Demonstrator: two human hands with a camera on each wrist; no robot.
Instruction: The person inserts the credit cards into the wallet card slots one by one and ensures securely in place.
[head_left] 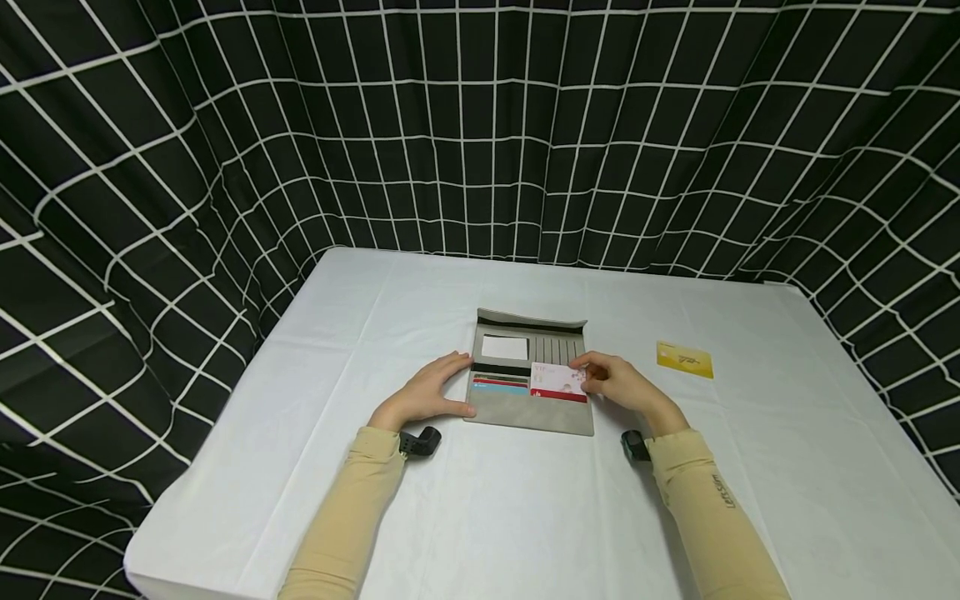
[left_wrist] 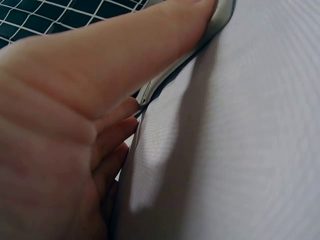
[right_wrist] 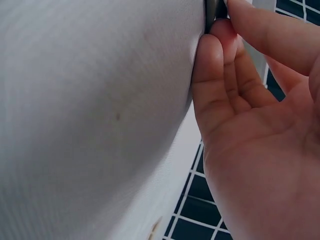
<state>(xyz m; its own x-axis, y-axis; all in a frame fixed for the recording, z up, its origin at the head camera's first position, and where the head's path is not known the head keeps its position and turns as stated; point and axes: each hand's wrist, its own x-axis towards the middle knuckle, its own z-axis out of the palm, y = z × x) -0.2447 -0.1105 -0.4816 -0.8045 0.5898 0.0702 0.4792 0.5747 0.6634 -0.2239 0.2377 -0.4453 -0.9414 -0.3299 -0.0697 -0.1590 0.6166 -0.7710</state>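
A grey wallet (head_left: 525,414) lies unfolded flat on the table. A white and pink card with a red lower band (head_left: 551,380), printed VIP, stands partly out of its lower right pocket. My right hand (head_left: 621,385) pinches that card at its right edge with thumb and index finger. My left hand (head_left: 426,392) steadies the wallet's left side, thumb on the lower left corner and fingertips at the edge further up. Several cards (head_left: 499,384), a light blue one in front, sit in the lower left pocket. A white rectangle (head_left: 505,347) shows in the upper left part.
A yellow card (head_left: 685,359) lies to the right of my right hand. White cloth covers the table (head_left: 510,517). Black curtains with a white grid (head_left: 480,125) hang behind the table and along its sides.
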